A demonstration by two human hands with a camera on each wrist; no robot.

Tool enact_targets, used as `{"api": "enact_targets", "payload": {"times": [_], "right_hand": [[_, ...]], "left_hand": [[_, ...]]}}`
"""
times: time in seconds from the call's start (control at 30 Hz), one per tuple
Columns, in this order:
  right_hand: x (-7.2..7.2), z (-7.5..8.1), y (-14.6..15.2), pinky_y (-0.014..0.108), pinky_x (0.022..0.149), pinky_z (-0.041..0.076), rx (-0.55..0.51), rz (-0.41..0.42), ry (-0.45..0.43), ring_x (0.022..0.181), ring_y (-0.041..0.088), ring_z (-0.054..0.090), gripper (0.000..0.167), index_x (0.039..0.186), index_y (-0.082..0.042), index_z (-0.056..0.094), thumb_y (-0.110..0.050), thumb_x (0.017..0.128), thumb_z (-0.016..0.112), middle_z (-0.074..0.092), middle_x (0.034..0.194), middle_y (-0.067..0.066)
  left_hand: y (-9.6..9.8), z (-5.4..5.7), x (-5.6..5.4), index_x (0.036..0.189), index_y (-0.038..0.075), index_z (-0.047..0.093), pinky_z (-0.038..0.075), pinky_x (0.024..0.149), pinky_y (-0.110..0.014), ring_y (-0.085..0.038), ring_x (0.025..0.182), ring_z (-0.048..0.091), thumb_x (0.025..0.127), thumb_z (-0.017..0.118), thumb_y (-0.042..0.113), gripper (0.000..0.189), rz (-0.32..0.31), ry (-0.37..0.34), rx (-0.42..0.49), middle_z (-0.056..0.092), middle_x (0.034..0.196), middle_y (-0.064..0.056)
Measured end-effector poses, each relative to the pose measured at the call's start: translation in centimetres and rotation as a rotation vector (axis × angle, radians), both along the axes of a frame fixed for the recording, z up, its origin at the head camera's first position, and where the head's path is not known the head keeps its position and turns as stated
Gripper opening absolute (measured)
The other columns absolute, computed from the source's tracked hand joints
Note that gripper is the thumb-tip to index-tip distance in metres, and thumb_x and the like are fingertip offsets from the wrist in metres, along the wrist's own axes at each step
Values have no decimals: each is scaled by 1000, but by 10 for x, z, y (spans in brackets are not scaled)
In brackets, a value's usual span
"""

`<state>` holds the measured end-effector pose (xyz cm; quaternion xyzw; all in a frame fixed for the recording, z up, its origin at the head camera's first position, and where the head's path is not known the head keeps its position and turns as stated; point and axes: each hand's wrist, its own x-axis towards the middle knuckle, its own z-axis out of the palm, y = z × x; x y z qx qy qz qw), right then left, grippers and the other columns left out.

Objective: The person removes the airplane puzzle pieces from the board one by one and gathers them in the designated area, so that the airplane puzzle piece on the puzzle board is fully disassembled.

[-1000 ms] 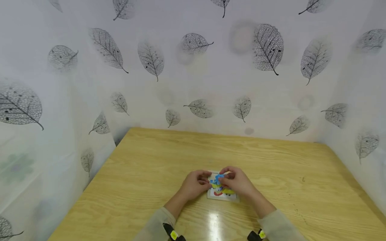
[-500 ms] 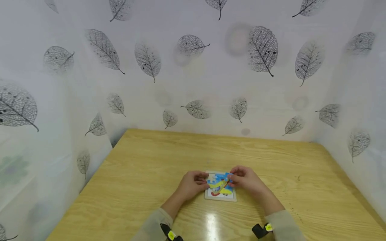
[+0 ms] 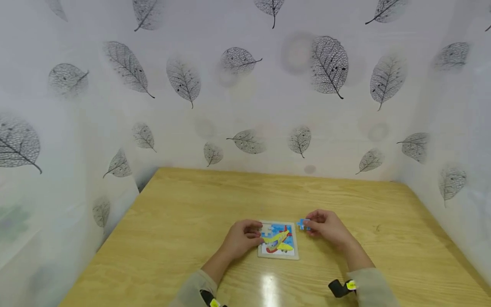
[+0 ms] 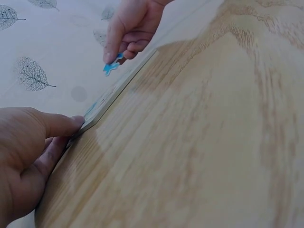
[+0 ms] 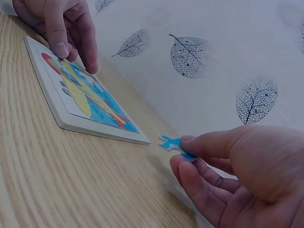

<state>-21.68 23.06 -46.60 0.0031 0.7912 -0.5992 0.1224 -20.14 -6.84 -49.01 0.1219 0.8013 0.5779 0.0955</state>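
Head view: you're looking down on a light wooden table (image 3: 184, 213) with your two hands on either side of a small puzzle board (image 3: 278, 241).
Puzzle board: it lies flat on the table close in front of you, a yellow plane on a blue ground, with a bare gap in the picture at its far left corner.
Left hand: your left hand (image 3: 241, 238) is on the board's left edge, fingers bent over the rim and the thumb laid along the side; it steadies the board and has nothing lifted.
Left wrist view: here your thumb (image 4: 59, 124) presses against the board's near corner (image 4: 90, 121), which stays down on the wood.
Right hand: your right hand (image 3: 330, 228) sits just right of the board, off its edge.
Blue piece: you've got a small blue puzzle piece (image 3: 303, 224) pinched between thumb and fingertips, its free end pointing at the board.
Right wrist view: the blue piece (image 5: 173, 144) is clear of the board, just past its corner, the other fingers curled beneath it; I can't tell whether it touches the table.
Backdrop: white sheeting printed with grey leaves (image 3: 330, 64) closes in the table on three sides.
Sleeves: pale cuffs, a black strap at your right wrist (image 3: 339, 288).
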Motion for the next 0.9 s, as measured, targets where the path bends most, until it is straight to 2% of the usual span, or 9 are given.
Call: {"api": "enact_targets", "payload": {"times": [0.1, 0.37, 0.57, 0.8, 0.9], "right_hand": [[0, -1, -2, 25, 67, 61, 26, -16, 0, 75, 14, 64, 28, 112, 9, 59, -11, 95, 68, 67, 91, 8], [0, -4, -6, 24, 64, 61, 52, -32, 27, 71, 13, 66, 31, 111, 10, 62, -12, 92, 72, 68, 87, 8], [1, -6, -10, 24, 62, 60, 79, -90, 39, 70, 14, 66, 31, 109, 9, 65, -11, 88, 76, 67, 82, 7], [3, -6, -13, 22, 57, 55, 205, -144, 60, 65, 12, 60, 28, 104, 5, 68, -11, 84, 79, 64, 77, 5], [3, -5, -15, 23, 56, 55, 227, -160, 68, 65, 13, 60, 27, 102, 5, 69, -10, 82, 80, 64, 78, 6]], "left_hand": [[-2, -1, 1, 118, 3, 68, 60, 82, -24, -17, 95, 68, 83, 80, 5, 37, 1, 5, 17, 70, 108, -10], [-3, -1, 0, 112, 0, 69, 59, 87, -22, -23, 105, 68, 86, 77, 3, 27, -37, 23, 48, 59, 136, -18], [-2, -1, 1, 110, 0, 69, 59, 86, -21, -24, 105, 68, 85, 76, 2, 25, -47, 30, 61, 59, 134, -19], [-3, -1, 0, 109, 0, 69, 59, 86, -22, -24, 104, 69, 85, 77, 3, 25, -42, 25, 56, 60, 132, -18], [-3, -1, 0, 109, 1, 69, 59, 86, -22, -22, 104, 69, 85, 77, 4, 25, -38, 20, 47, 60, 133, -17]]}}
